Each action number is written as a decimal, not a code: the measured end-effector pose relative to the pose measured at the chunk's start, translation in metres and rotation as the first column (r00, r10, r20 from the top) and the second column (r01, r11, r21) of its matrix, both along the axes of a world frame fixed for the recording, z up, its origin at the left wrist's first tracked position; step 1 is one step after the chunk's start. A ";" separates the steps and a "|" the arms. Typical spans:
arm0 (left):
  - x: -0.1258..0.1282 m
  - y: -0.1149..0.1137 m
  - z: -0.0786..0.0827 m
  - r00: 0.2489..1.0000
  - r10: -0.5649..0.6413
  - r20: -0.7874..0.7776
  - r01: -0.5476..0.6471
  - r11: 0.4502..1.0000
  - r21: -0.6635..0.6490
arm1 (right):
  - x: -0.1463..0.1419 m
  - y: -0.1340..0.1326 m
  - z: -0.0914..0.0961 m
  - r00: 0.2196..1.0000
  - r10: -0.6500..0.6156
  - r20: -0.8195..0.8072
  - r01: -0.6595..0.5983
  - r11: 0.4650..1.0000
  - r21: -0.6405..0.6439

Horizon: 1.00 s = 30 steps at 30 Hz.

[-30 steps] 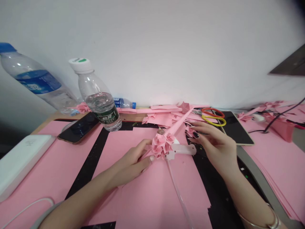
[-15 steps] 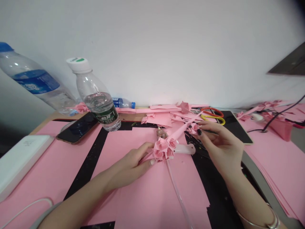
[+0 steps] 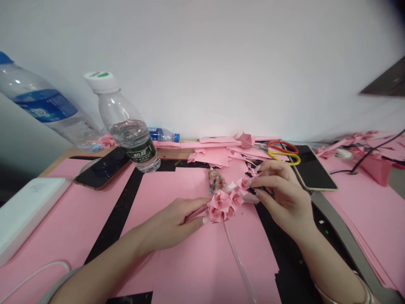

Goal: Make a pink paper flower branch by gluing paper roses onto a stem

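Note:
A cluster of folded pink paper flowers [image 3: 221, 202] is held over the pink sheets, its blooms pointing toward me and to the right. My left hand [image 3: 180, 221] is closed round the rolled paper stems at the cluster's left side. My right hand [image 3: 281, 194] pinches a single pink paper flower [image 3: 243, 184] between thumb and fingers, at the cluster's upper right. Whether this flower touches the cluster I cannot tell. Just behind the blooms lies a small multicoloured lump [image 3: 216, 179]. Partly hidden beneath them is a pale flat strip [image 3: 251, 198].
A half-full water bottle [image 3: 126, 122] and a larger blue-labelled bottle [image 3: 47, 103] stand left, near a phone [image 3: 103, 166] and white box [image 3: 31, 207]. Scissors with red and yellow handles [image 3: 284, 157] lie behind my right hand, beside a dark tablet [image 3: 314, 169]. Pink sheets [image 3: 218, 261] cover the desk.
My right hand has moved slightly left and down, bringing its flower close to the cluster. The cluster has turned and shifted a little right; the long pink stem above it no longer shows.

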<state>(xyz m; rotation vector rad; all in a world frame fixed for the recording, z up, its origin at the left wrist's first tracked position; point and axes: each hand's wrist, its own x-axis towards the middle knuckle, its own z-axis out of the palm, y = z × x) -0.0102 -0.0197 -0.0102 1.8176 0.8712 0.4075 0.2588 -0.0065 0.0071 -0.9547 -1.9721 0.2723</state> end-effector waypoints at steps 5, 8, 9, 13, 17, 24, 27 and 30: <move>0.000 0.002 0.000 1.000 -0.017 0.017 0.017 1.000 0.020 | 0.001 -0.001 0.002 0.993 -0.009 0.117 0.002 0.998 0.055; -0.001 0.002 -0.001 1.000 -0.018 0.006 0.018 1.000 0.003 | 0.000 -0.002 0.002 0.986 -0.025 0.163 0.012 0.996 0.083; -0.001 0.002 -0.001 1.000 -0.020 0.004 0.020 1.000 0.002 | 0.000 -0.003 0.002 0.985 -0.025 0.171 0.010 0.996 0.088; -0.001 0.002 -0.001 1.000 -0.025 0.001 0.025 1.000 0.008 | -0.002 -0.003 0.002 0.989 -0.010 0.149 -0.001 0.997 0.073; 0.000 0.002 0.001 1.000 -0.023 0.004 0.023 1.000 -0.004 | 0.001 -0.002 0.004 0.998 -0.008 0.066 0.009 1.000 -0.011; -0.001 0.003 0.001 0.999 -0.038 0.015 0.038 0.999 0.004 | 0.008 -0.001 0.011 0.971 0.057 0.233 -0.041 0.996 -0.073; 0.000 0.003 0.002 0.998 -0.051 0.025 0.050 0.999 0.012 | 0.008 -0.001 0.014 0.958 0.093 0.272 -0.077 0.994 -0.071; 0.001 0.002 0.003 0.999 -0.050 0.015 0.050 0.999 0.016 | 0.008 -0.001 0.015 0.950 0.115 0.290 -0.095 0.992 -0.082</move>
